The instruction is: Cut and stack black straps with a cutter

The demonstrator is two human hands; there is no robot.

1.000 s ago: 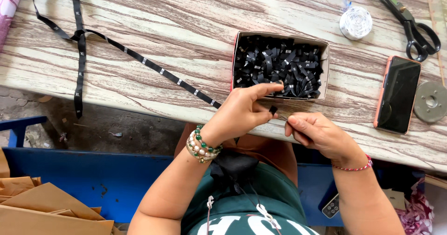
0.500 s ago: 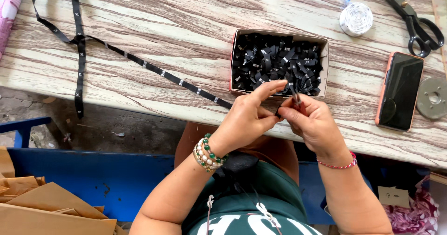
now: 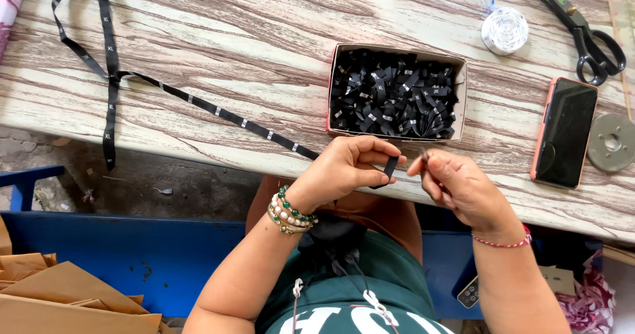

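Note:
My left hand (image 3: 347, 168) pinches the end of a long black label ribbon (image 3: 218, 114) that runs leftward across the table and loops at the far left. Its short black tip sticks out between my thumb and fingers. My right hand (image 3: 456, 185) is just to the right, fingers closed around a small dark object I cannot make out. Right behind both hands stands a small cardboard box (image 3: 331, 86) filled with several cut black labels.
The marbled table (image 3: 231, 49) carries a white thread spool (image 3: 504, 30), black scissors (image 3: 592, 40), a dark phone in an orange case (image 3: 565, 132) and a grey metal disc (image 3: 612, 142). Below are a blue bench (image 3: 132, 254) and brown paper (image 3: 59, 294).
My hands came up to the box edge half a second ago, then drew back toward me and apart. The left hand now shows the ribbon's end.

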